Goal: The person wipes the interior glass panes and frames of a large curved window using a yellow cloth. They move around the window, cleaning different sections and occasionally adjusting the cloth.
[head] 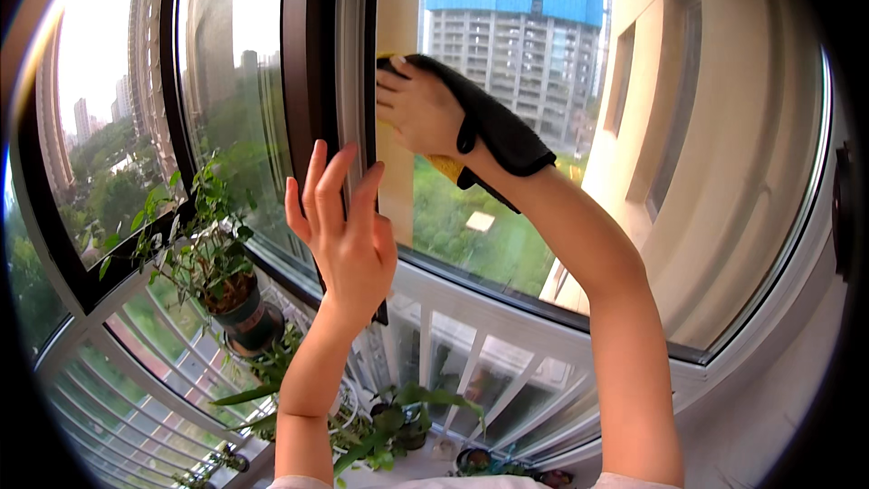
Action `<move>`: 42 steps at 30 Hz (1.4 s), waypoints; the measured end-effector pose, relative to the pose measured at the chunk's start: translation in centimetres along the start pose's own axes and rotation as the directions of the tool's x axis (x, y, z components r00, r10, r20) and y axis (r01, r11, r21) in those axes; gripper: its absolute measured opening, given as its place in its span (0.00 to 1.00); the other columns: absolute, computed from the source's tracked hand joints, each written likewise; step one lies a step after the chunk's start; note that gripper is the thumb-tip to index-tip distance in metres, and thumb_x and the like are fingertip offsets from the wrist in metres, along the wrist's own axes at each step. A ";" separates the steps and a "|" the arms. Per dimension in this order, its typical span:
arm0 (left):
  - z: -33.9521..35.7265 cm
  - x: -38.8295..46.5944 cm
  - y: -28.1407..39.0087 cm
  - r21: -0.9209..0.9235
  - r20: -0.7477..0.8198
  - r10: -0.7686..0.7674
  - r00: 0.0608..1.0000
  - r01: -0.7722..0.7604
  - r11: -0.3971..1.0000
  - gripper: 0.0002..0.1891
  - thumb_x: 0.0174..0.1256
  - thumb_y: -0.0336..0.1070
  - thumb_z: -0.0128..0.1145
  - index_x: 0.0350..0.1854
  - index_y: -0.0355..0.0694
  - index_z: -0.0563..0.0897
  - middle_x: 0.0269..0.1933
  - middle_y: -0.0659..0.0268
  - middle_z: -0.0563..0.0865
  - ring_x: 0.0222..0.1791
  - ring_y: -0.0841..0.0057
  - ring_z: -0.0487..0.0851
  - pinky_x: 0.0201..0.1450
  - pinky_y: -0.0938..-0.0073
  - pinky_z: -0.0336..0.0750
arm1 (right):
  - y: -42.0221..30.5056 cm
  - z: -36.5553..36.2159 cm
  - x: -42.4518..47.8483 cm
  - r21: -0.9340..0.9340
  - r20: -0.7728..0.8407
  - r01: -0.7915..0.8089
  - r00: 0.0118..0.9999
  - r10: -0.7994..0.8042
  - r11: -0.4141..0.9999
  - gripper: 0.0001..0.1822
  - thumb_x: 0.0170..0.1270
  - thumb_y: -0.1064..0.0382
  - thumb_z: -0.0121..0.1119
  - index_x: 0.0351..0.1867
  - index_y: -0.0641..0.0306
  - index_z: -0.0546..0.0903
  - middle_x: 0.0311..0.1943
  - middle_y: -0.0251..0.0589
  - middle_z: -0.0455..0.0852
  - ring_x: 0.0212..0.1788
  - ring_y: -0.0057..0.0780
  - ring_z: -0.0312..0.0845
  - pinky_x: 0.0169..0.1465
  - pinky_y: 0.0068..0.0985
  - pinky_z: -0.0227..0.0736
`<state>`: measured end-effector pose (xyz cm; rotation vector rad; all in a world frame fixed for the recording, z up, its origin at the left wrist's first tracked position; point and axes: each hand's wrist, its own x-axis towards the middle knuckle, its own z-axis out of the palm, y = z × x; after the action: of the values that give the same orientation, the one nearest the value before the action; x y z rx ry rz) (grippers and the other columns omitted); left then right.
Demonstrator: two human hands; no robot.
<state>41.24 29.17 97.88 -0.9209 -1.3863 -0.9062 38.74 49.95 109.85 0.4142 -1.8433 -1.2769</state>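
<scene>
My right hand (428, 109) lies spread over a black and yellow cleaning cloth (499, 122), pressing it to the window pane (475, 224) beside the frame. Part of the cloth hangs back along my wrist, its yellow underside showing below the hand. Lower and to the left, my left hand (349, 231) is raised with its fingers apart and nothing in it. Its fingertips overlap the dark edge of the window sash (319, 47); whether they touch it I cannot tell.
A potted leafy plant (234, 299) stands at the left by the dark-framed open sash. Below the pane runs a white railing (475, 367), with several more potted plants (407, 421) near the floor. A pale wall (781, 380) curves along the right.
</scene>
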 end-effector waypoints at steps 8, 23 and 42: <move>-1.9 -6.3 0.8 -0.357 -0.118 -0.101 0.988 0.052 0.933 0.14 0.63 0.22 0.49 0.45 0.33 0.86 0.47 0.56 0.88 0.55 0.57 0.84 0.63 0.58 0.73 | -16.8 4.6 -4.4 0.972 0.231 -0.209 0.929 0.287 -0.106 0.15 0.73 0.54 0.48 0.47 0.58 0.82 0.50 0.39 0.85 0.60 0.34 0.77 0.67 0.38 0.64; 0.6 -14.3 13.5 -0.672 0.238 -0.046 0.970 0.199 0.714 0.18 0.62 0.15 0.49 0.49 0.35 0.86 0.51 0.57 0.88 0.51 0.60 0.83 0.55 0.65 0.77 | -25.1 -12.1 -24.9 -0.021 0.292 -0.479 0.836 0.464 0.877 0.29 0.70 0.55 0.56 0.73 0.42 0.73 0.76 0.30 0.71 0.76 0.30 0.64 0.74 0.39 0.59; 5.8 -17.5 28.8 -0.877 0.194 0.353 0.915 0.000 0.481 0.16 0.58 0.23 0.62 0.49 0.38 0.86 0.48 0.61 0.87 0.48 0.59 0.82 0.52 0.59 0.75 | -21.0 -41.3 -50.6 -0.484 -0.162 -0.815 0.443 0.882 0.320 0.28 0.71 0.61 0.59 0.72 0.60 0.74 0.66 0.59 0.69 0.63 0.57 0.67 0.65 0.50 0.64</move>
<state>65.70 45.36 80.33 -2.0755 -1.0144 -1.3532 97.35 49.59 74.22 -0.9074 -1.3414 -0.9103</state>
